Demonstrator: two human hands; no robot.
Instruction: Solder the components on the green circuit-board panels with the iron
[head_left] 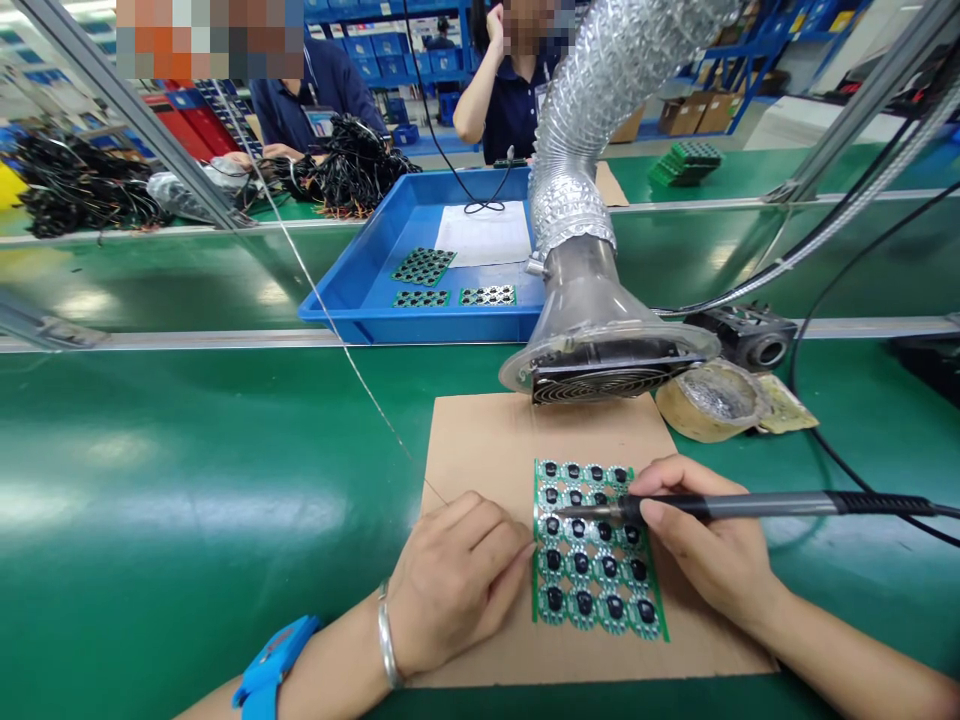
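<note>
A green panel of round circuit boards (592, 566), each with a black blob, lies on a cardboard sheet (480, 440). My right hand (712, 545) is closed around a soldering iron (757, 504), its tip over the panel's left part, near the second and third rows. My left hand (469, 580) is closed at the panel's left edge, fingertips beside or touching it. A thin solder wire (330, 315) slants down from the upper left into that hand; its end is hidden by the fingers. A metal bangle and a blue wrist strap (276, 665) are on the left arm.
A fume hood (592, 300) with a fan (607, 380) hangs just beyond the panel. Right of it are a soldering-iron stand (750, 338) and a round tin (712, 400). Behind stands a blue tray (450, 325) with several board panels. Two people sit across the bench near black cable bundles (360, 165).
</note>
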